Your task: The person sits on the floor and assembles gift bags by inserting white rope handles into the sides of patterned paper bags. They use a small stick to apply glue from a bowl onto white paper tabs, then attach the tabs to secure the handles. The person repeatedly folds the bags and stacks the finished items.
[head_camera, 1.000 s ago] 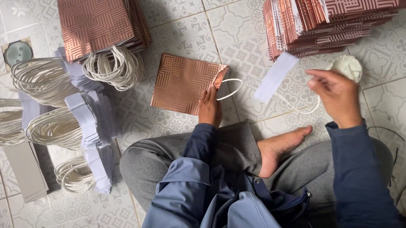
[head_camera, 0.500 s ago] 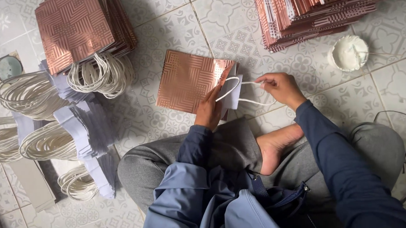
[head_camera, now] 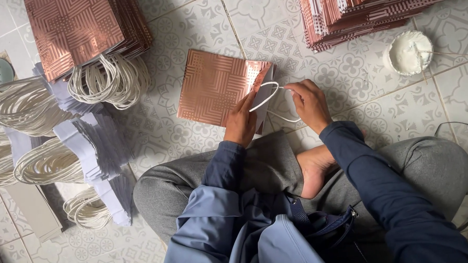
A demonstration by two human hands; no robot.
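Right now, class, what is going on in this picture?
A person sits cross-legged on a patterned tile floor, working on a flat copper-coloured paper bag. The left hand presses down on the bag's open edge, while the right hand holds a white cord handle against it. Stacks of similar bags and bundles of white cord handles lie to the left, another stack lies top right, and a small dish of white paste sits nearby.

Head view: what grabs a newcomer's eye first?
The copper patterned paper bag lies flat on the tiled floor at centre, with the left hand pressing its edge and the right hand on its white cord handle. Stacks of similar bags sit top left and top right.
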